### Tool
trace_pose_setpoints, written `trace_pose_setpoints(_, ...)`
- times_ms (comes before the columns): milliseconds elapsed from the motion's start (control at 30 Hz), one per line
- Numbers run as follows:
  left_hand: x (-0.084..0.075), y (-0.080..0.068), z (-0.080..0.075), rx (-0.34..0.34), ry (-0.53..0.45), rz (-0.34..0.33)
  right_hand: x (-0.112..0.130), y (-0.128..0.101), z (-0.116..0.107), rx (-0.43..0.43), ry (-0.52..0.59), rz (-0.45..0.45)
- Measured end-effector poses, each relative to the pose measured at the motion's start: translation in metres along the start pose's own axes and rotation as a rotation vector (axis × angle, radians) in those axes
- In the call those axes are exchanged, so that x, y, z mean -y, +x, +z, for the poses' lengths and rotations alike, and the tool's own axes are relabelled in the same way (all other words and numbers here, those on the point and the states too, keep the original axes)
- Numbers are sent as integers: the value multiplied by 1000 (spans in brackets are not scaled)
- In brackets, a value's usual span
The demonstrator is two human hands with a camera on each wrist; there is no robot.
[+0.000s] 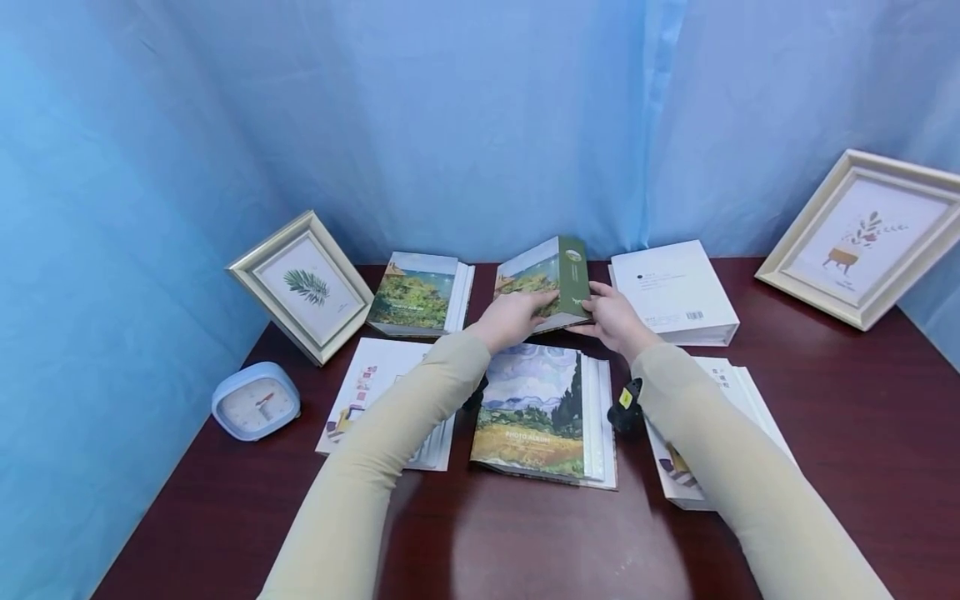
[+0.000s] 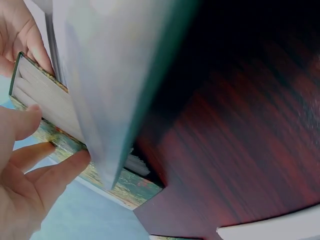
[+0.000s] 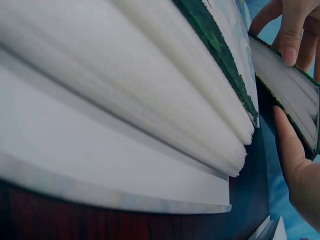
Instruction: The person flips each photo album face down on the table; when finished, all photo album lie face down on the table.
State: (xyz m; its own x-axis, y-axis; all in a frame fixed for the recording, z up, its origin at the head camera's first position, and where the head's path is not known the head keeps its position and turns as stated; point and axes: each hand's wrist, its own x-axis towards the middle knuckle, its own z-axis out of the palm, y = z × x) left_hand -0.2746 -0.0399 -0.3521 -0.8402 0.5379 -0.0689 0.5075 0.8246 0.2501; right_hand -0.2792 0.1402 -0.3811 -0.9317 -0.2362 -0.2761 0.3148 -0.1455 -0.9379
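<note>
Toward the back of the dark-red wood-grained surface [image 1: 847,417], the left grip [image 1: 517,317] and right grip [image 1: 611,318] clasped a tilted, thick, green-spined photo album [image 1: 557,275]; uneven holding might have tipped it onto the nearer wheatfield-covered album [image 1: 528,410].

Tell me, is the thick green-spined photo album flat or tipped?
Tipped: the left hand and right hand hold the photo album slanted, its spine visible in the head view.

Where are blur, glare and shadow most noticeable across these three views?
Head: pale glare on the tabletop; left wrist: nearest album strongly blurred, tabletop almost black toward upper right, held photo album clearer beyond; right wrist: nearest pages look soft, tabletop dark below.
</note>
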Motion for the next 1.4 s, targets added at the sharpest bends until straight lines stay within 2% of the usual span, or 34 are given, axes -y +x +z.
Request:
trace_pose_setpoints(167, 0, 0, 2, 3, 33, -8, -2, 0, -1, -8, 0, 0)
trace_pose_setpoints(467, 9, -5, 3, 50, 130, 36, -6, 0, -3, -7, 25, 41)
trace_pose_setpoints(567, 10, -5, 4, 98, 136, 41, -7, 1, -4, -10, 2, 53)
trace_pose_setpoints(733, 8, -3, 7, 223, 98, 37, -9, 2, -6, -18, -66, 89)
trace_pose_setpoints(833, 8, -5, 9, 258, 69, 35, -11, 2, -7, -20, -101, 91)
trace_pose_setpoints(1200, 6, -5, 15, 258, 72, -1, -8, 0, -11, -26, -260, 74)
trace_pose_setpoints(1400, 5, -4, 18, 259, 70, -20, -3, -4, -12, -53, -291, 78)
